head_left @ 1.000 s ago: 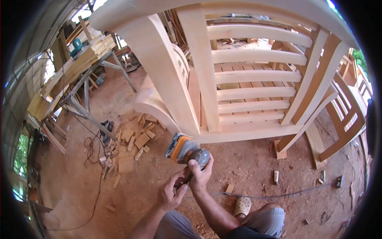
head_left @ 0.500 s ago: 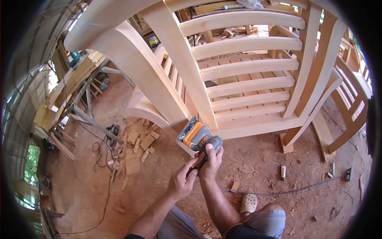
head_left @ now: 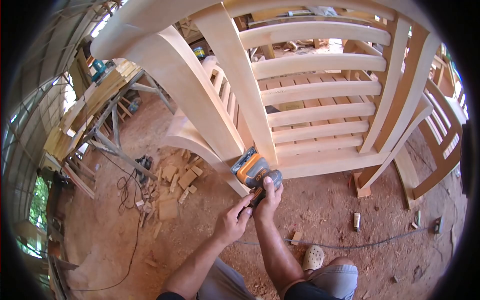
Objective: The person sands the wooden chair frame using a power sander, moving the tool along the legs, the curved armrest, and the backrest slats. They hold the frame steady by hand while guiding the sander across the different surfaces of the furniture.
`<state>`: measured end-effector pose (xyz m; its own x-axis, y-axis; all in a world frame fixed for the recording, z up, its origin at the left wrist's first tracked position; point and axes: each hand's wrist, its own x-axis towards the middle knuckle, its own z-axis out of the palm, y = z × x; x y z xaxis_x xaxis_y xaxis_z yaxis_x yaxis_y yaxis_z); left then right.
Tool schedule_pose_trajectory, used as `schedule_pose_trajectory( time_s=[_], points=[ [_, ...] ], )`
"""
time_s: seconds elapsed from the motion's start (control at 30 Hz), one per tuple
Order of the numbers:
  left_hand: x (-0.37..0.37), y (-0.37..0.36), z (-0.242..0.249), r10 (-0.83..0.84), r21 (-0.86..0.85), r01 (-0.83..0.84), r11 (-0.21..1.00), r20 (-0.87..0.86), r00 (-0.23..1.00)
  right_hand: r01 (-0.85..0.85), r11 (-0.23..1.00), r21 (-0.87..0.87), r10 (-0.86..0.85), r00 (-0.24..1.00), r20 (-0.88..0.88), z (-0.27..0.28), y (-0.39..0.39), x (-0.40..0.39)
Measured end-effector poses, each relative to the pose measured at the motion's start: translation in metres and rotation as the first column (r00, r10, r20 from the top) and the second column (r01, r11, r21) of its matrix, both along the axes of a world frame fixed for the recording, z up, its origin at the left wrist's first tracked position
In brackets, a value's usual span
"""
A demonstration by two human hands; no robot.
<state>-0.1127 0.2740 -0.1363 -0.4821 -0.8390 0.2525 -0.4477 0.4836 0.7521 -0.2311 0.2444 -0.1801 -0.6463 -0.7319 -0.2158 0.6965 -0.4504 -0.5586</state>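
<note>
An orange and grey electric sander [head_left: 256,172] is held in both hands, its pad side turned toward the lower part of a wooden bench post [head_left: 200,95]. My right hand [head_left: 269,201] is wrapped around the grey body, thumb on top. My left hand [head_left: 233,220] grips the dark rear end of the handle with fingers and thumb. The sander's pad edge overlaps the post's foot; whether it touches is hard to tell. Curved pale slats [head_left: 320,90] run between the bench's uprights to the right.
Wood offcuts [head_left: 169,209] lie heaped on the dirt floor at left, near a planks-laden bench [head_left: 97,97]. A power cord [head_left: 350,246] crosses the floor beside my shoe [head_left: 313,257]. A small tube [head_left: 357,221] and another wooden frame [head_left: 445,145] are at right.
The view has shifted slightly, so the bench and floor appear a little farther right. Both hands stay on the sander, which keeps nearly the same place against the post.
</note>
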Motion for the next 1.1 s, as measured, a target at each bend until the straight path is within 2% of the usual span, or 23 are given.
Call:
schedule_pose_trajectory(
  time_s=[0.07,0.17,0.3,0.53,0.63,0.67,0.8,0.9,0.93,1.1],
  points=[
    [-0.001,0.002,-0.004,0.013,0.032,-0.012,0.999,-0.024,1.000,-0.003,1.000,-0.006,0.003,1.000,0.006,-0.002,-0.001,-0.001],
    [-0.001,0.001,-0.003,-0.016,-0.151,0.013,0.988,-0.013,1.000,0.024,1.000,-0.007,-0.024,0.999,0.024,0.003,-0.003,0.001],
    [0.001,0.004,0.019,-0.003,-0.109,-0.003,0.994,-0.051,0.999,-0.003,0.998,-0.059,0.001,0.999,-0.040,0.032,0.002,0.001],
    [0.006,0.008,0.094,0.012,-0.120,-0.028,0.992,-0.130,0.991,-0.019,0.979,-0.201,-0.012,0.989,-0.150,0.111,0.000,0.005],
    [0.009,0.005,0.122,-0.006,-0.220,-0.018,0.975,-0.108,0.994,-0.025,0.976,-0.216,-0.009,0.988,-0.153,0.144,0.000,0.006],
    [0.008,0.003,0.133,-0.012,-0.331,-0.022,0.943,-0.101,0.995,-0.051,0.971,-0.235,0.009,0.984,-0.178,0.154,0.002,0.006],
    [0.014,0.001,0.168,-0.007,-0.272,-0.028,0.962,-0.129,0.992,-0.047,0.976,-0.215,-0.008,0.969,-0.248,0.199,0.001,0.007],
    [0.012,0.000,0.190,-0.026,-0.295,-0.037,0.955,-0.209,0.978,-0.046,0.972,-0.232,-0.017,0.965,-0.261,0.227,-0.002,0.007],
    [0.012,-0.001,0.199,-0.040,-0.353,-0.032,0.935,-0.194,0.980,-0.043,0.967,-0.253,-0.028,0.962,-0.270,0.236,-0.004,0.007],
    [0.011,0.004,0.232,-0.042,-0.385,-0.030,0.922,-0.179,0.983,-0.018,0.948,-0.317,-0.065,0.967,-0.248,0.267,-0.009,0.006]
  ],
)
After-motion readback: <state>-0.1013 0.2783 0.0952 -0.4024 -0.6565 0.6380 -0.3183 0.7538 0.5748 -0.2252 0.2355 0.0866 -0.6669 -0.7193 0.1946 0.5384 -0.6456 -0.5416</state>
